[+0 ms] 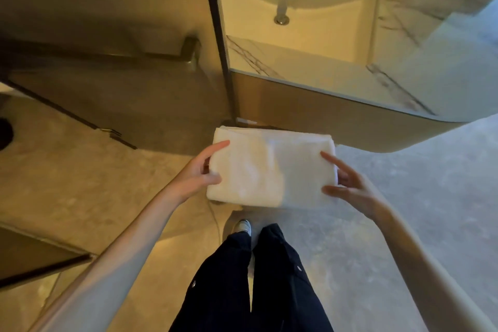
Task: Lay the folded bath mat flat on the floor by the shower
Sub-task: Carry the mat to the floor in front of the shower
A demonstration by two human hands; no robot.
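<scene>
A white bath mat (269, 167), folded into a thick rectangle, is held level in the air in front of me at about waist height. My left hand (199, 171) grips its left edge, thumb on top and fingers underneath. My right hand (347, 186) holds its right edge the same way, fingers spread along the side. Below the mat lies the beige stone floor (80, 183). The glass shower door (107, 35) with a dark frame stands to the left, beyond the mat.
A vanity with a marble top (310, 73) and a white basin (310, 8) stands straight ahead and to the right. A dark vertical frame post (218, 35) separates it from the glass. My legs in dark trousers (256, 277) and one shoe (242, 226) are directly below.
</scene>
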